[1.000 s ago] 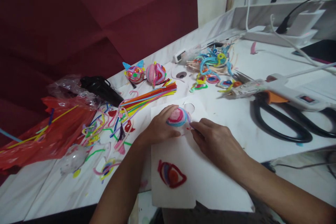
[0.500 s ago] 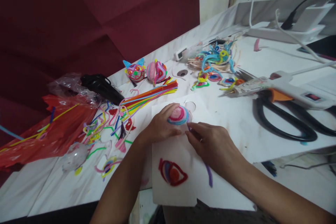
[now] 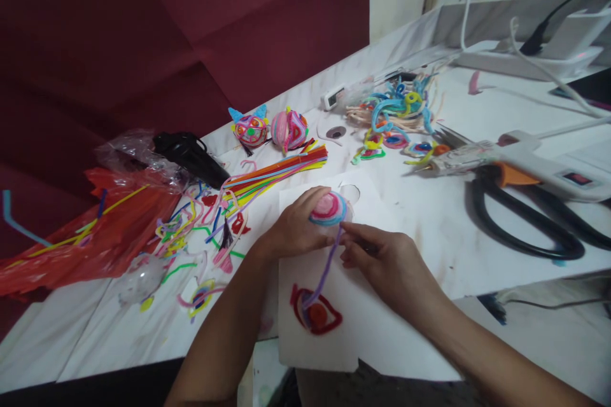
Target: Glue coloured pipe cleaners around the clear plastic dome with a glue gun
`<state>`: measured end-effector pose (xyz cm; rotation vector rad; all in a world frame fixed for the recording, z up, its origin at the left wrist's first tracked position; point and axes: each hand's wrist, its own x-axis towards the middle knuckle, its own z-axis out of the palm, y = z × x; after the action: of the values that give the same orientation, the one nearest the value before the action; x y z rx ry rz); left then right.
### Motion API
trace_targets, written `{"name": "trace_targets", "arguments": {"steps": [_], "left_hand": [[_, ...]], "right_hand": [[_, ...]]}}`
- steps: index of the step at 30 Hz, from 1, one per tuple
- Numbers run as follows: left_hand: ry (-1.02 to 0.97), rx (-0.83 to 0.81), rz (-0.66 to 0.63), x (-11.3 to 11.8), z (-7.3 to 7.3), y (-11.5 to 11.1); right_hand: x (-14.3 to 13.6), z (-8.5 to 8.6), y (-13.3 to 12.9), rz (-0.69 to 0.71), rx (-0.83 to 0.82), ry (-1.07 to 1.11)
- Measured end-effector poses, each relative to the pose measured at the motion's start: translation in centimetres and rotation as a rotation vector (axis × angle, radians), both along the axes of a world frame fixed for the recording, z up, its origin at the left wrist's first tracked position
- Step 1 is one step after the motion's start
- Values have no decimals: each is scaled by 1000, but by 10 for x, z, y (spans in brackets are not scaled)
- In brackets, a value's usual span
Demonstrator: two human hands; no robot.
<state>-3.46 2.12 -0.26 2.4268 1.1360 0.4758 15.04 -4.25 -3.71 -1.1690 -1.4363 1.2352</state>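
Observation:
My left hand (image 3: 298, 224) is closed around a clear ball partly covered in pink, red and blue fuzzy rings (image 3: 329, 208). At the ball's right edge, my right hand (image 3: 377, 248) has its fingers bent together by the upper end of a purple fuzzy stem (image 3: 328, 267). That stem hangs down between the hands, its lower end over a red-outlined eye shape with an orange centre (image 3: 321, 315). The eye shape lies on a white sheet (image 3: 382, 337) under both hands.
Two decorated balls (image 3: 251, 130) stand behind a bundle of coloured stems (image 3: 277, 172). Loose stems and a red bag (image 3: 128, 229) lie left. Large black-handled scissors (image 3: 525, 238), a glue gun (image 3: 539, 165) and a power strip (image 3: 520, 60) are right.
The purple stem's free end has swung from below my right wrist to the left, over the eye shape. My left hand still holds the ball. The whole view has shifted slightly.

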Motion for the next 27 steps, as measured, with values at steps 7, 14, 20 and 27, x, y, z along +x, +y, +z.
{"name": "trace_targets", "arguments": {"steps": [7, 14, 20, 27], "left_hand": [[13, 63, 5, 2, -1, -2], [0, 107, 4, 2, -6, -2], [2, 102, -24, -1, -7, -1], [2, 60, -34, -5, -8, 1]], "right_hand": [[0, 4, -2, 9, -140, 111], [0, 17, -4, 93, -192, 227], [2, 24, -6, 170, -296, 347], [2, 29, -8, 138, -435, 470]]}}
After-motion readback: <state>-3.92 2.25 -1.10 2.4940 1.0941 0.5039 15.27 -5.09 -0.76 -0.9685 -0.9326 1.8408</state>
